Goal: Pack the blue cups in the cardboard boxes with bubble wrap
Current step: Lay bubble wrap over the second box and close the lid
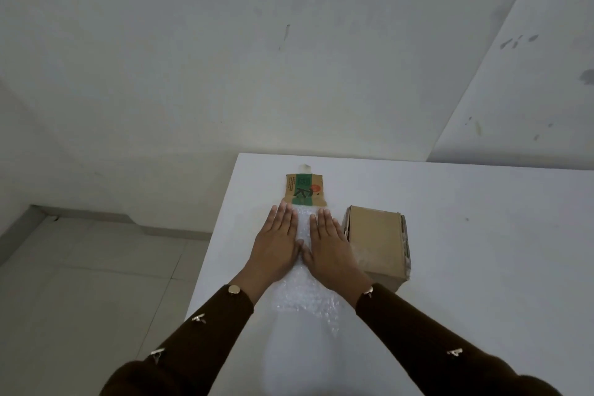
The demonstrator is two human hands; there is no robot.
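Both hands lie flat, palms down, fingers straight and close together, gripping nothing. The left hand (276, 241) and the right hand (332, 244) sit side by side, thumbs nearly meeting, and press on a strip of bubble wrap (305, 315).

The bubble wrap is spread flat on the white table (482, 267). It runs from the near edge of the view, between the forearms and under both palms, to the 12 o'clock end of the strip.

At 12 o'clock from the hands a flattened cardboard piece with green print (303, 190) lies on the table. Its near edge is touching or just under the fingertips of the left hand; which one cannot be told. A small pale tab (304, 168) shows at its far edge.

At 3 o'clock from the right hand stands a closed cardboard box (374, 238), plain brown, just beside the hand. The edge of the bubble wrap reaches its near left side.

Dark brown sleeves with metal buttons cover both forearms: left sleeve (180, 347), right sleeve (434, 341).

At 9 o'clock from the table is a pale tiled floor (80, 267). White walls (225, 58) stand beyond, with scuff marks.
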